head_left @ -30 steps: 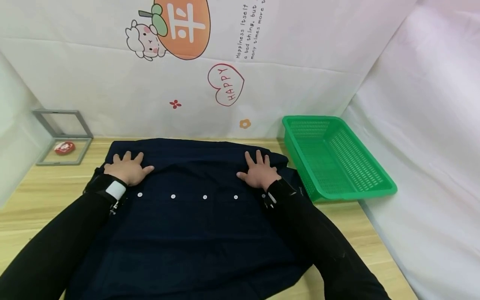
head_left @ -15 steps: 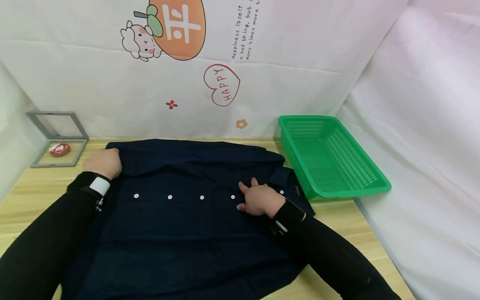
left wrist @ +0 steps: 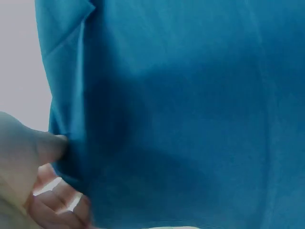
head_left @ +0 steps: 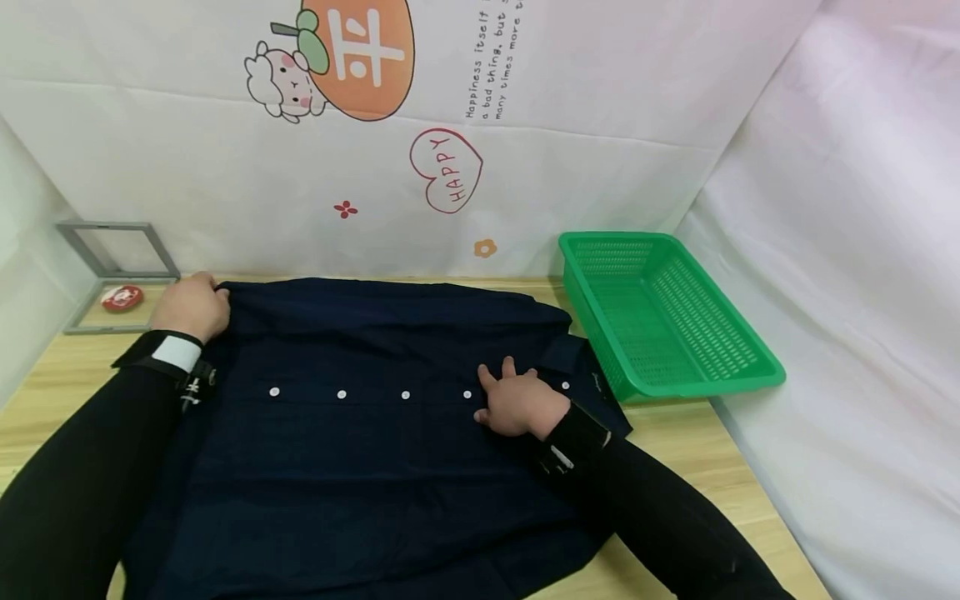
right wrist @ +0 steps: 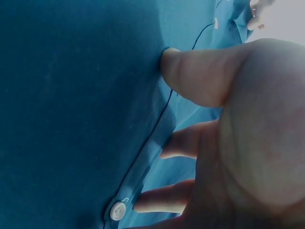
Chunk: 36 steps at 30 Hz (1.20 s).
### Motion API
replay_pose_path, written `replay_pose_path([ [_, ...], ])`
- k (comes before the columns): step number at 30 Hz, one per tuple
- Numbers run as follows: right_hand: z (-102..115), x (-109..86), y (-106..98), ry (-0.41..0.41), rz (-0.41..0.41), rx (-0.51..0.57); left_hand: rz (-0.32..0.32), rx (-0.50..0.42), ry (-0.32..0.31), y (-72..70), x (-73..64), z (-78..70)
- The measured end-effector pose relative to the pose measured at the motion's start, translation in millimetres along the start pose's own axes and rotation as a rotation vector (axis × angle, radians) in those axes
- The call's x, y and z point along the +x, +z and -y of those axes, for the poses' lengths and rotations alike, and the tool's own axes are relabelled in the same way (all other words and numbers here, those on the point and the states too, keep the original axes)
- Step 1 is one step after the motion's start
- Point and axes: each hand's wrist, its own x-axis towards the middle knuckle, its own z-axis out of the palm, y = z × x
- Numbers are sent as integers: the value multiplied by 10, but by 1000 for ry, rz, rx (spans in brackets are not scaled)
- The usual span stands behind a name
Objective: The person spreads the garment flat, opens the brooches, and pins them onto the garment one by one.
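Observation:
A dark navy shirt (head_left: 360, 467) with a row of white buttons lies spread over the table, its placket running left to right. At its far left corner, my left hand (head_left: 192, 307) pinches the fabric edge; the left wrist view shows the thumb (left wrist: 50, 145) on top and the fingers curled underneath. My right hand (head_left: 521, 402) rests on the shirt with fingers spread, over the placket between two buttons. In the right wrist view, a button (right wrist: 117, 211) sits close to a fingertip, and the cloth looks blue there.
A green plastic basket (head_left: 626, 367) stands at the right, close against the shirt's edge. Behind my left hand is an opened grey frame (head_left: 112, 328) with a red round item (head_left: 122, 297) in it. A white printed cloth (head_left: 570, 183) hangs along the table's back.
My left hand went from lying flat on the shirt to gripping its corner, then shifted slightly left and away from me. The right hand slid nearer to me, onto the placket, and stayed there.

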Motion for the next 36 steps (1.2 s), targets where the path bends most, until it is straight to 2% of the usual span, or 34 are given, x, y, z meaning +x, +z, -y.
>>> replay_pose_path([
  [2,4,-3,5,6,-2,2,-25,-47,-12,26,23,30],
  [4,12,-6,8,6,-1,-4,-37,-85,3,51,46,74],
  [6,19,-6,12,7,2,-5,9,-175,19,59,61,117],
  [10,21,0,28,19,7,4,160,-321,78,35,83,187],
  [11,19,1,31,24,7,6,186,-339,83,25,86,191],
  [13,17,2,36,30,7,10,188,-311,106,16,89,199],
  [18,17,-1,40,35,17,24,49,-204,132,63,84,206],
  [24,21,1,50,35,22,19,-153,-194,181,132,69,204],
  [26,21,3,53,33,23,16,-194,-180,207,136,69,204],
  [27,21,3,55,32,24,15,-192,-154,215,133,69,203],
  [28,22,3,57,32,26,14,-175,-122,217,128,70,200],
  [29,22,3,58,33,28,13,-132,-95,217,120,74,201],
  [33,16,-7,50,41,36,6,155,-27,224,67,90,196],
  [34,14,-10,46,42,36,6,209,-22,224,48,86,196],
  [36,6,-20,38,42,30,6,263,-12,221,-6,54,195],
])
